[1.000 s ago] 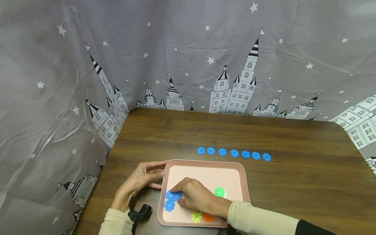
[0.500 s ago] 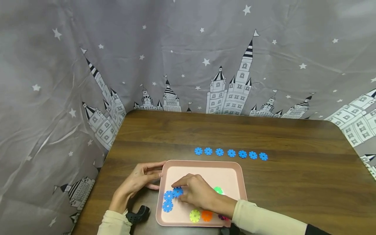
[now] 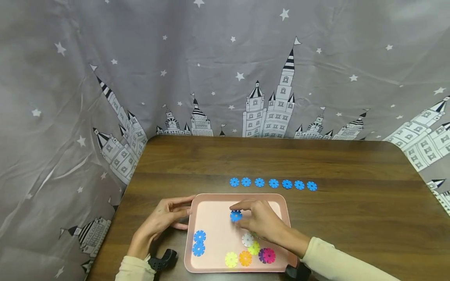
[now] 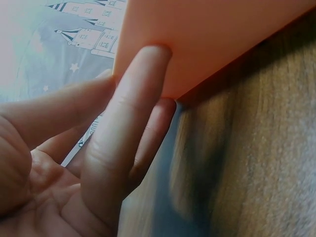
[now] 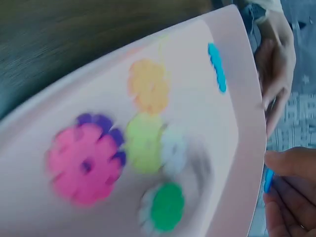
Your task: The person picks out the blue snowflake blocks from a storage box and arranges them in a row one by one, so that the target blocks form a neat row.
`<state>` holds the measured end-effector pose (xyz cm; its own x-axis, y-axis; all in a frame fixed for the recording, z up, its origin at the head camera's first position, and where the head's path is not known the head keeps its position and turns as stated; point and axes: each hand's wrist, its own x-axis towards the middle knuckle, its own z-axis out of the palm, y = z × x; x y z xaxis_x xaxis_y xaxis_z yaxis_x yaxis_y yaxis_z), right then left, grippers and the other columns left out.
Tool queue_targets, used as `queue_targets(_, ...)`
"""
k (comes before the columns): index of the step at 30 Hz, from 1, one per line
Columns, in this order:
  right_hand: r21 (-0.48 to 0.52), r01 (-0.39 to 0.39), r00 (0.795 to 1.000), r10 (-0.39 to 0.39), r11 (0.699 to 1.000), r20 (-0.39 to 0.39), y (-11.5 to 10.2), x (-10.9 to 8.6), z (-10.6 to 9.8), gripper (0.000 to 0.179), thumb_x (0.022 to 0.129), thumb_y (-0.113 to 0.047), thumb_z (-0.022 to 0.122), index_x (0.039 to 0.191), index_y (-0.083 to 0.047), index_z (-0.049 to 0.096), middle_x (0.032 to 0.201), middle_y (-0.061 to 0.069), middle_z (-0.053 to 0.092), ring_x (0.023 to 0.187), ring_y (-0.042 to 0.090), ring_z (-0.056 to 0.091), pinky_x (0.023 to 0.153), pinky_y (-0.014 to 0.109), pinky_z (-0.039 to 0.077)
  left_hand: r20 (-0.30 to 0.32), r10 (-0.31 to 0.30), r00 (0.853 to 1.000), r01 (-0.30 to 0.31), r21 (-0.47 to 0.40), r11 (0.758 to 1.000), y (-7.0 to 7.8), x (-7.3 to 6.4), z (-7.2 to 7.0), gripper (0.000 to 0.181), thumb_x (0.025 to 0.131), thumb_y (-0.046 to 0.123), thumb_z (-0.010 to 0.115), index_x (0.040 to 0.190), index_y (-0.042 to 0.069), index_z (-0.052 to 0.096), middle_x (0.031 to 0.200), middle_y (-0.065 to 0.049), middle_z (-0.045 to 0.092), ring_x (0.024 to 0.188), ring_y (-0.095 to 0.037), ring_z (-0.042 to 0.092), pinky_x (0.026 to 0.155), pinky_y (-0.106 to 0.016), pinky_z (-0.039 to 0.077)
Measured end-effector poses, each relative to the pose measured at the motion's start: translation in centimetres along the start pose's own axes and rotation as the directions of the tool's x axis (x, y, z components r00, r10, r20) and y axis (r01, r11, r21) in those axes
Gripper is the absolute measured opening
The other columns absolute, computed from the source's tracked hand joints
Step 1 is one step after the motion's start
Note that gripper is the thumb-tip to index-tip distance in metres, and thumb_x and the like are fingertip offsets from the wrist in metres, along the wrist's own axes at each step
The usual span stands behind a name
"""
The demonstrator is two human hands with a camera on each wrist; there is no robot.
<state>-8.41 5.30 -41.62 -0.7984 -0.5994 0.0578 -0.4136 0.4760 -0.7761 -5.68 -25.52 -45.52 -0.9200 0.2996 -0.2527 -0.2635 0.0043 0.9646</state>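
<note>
Between thumb and fingers, my right hand (image 3: 265,223) pinches a blue notched plastic disc (image 3: 236,216), held over the pink tray (image 3: 214,218). The same blue disc (image 5: 268,180) shows edge-on in the right wrist view. My left hand (image 3: 162,216) rests against the tray's left wall; in the left wrist view its fingers (image 4: 131,108) are fairly straight and touch the outside. Two blue discs (image 3: 199,242) lie at the tray's left. Nearer its front are a yellow disc (image 3: 231,259), an orange disc (image 3: 245,258) and a pink disc (image 3: 269,255) overlapping a purple one.
Several blue discs (image 3: 273,183) form a row on the wooden table (image 3: 351,218) behind the tray. A white disc (image 3: 247,239), a yellow-green disc (image 3: 254,248) and a green disc (image 5: 167,207) also lie in the tray. A grey castle-print curtain (image 3: 211,58) hangs behind.
My right hand has picked a blue disc out of the cluster at the tray's left and carried it up and to the right. My left hand has stayed at the tray.
</note>
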Motion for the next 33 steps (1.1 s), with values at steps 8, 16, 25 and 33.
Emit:
queue_targets(8, -0.102, -0.038, 0.985, 0.020, 0.994, -0.172, 2.8, -2.3, -3.5, 0.037, 0.073, -0.001, 0.083, 0.108, -0.008, 0.076, 0.106, 0.001, 0.074, 0.103, 0.021, 0.067, 0.087, 0.039, 0.059, 0.009, -0.011, 1.000, 0.010, 0.014, 1.000, 0.2, 0.3, 0.3, 0.054, 0.095, 0.003, 0.062, 0.143, -0.012, 0.041, 0.138, -0.035, 0.046, 0.114, -0.037, 0.060, 0.077, -0.050, 0.061)
queue_targets(16, -0.140, -0.117, 0.960, 0.076, 0.983, -0.270, 4.6, -3.3, -6.5, 0.036, 0.074, -0.002, 0.082, 0.109, -0.010, 0.077, 0.107, 0.003, 0.074, 0.100, 0.021, 0.064, 0.072, 0.035, 0.057, 0.000, -0.001, 1.000, 0.001, 0.020, 1.000, 0.3, 0.0, 0.3, 0.055, 0.095, 0.004, 0.063, 0.143, -0.011, 0.040, 0.143, -0.035, 0.039, 0.110, -0.030, 0.063, 0.076, -0.051, 0.060)
queue_targets(25, -0.168, -0.196, 0.919, 0.121, 0.966, -0.374, 8.5, -4.4, -10.0, 0.035, 0.075, -0.003, 0.083, 0.110, -0.006, 0.076, 0.108, 0.010, 0.073, 0.101, 0.029, 0.068, 0.082, 0.044, 0.060, -0.003, -0.009, 1.000, 0.009, 0.038, 0.999, 0.2, -0.2, 0.1, 0.056, 0.097, 0.005, 0.061, 0.144, -0.011, 0.038, 0.144, -0.035, 0.038, 0.109, -0.029, 0.063, 0.076, -0.048, 0.061)
queue_targets(33, -0.245, -0.307, 0.880, 0.176, 0.920, -0.442, 13.4, -6.2, -13.3, 0.035, 0.076, -0.005, 0.083, 0.109, -0.002, 0.075, 0.102, 0.017, 0.073, 0.070, 0.018, 0.063, 0.056, 0.027, 0.047, 0.002, -0.013, 1.000, 0.013, 0.035, 0.999, 0.2, 0.0, 0.2, 0.056, 0.096, 0.004, 0.061, 0.144, -0.011, 0.038, 0.144, -0.035, 0.038, 0.108, -0.031, 0.063, 0.076, -0.048, 0.061)
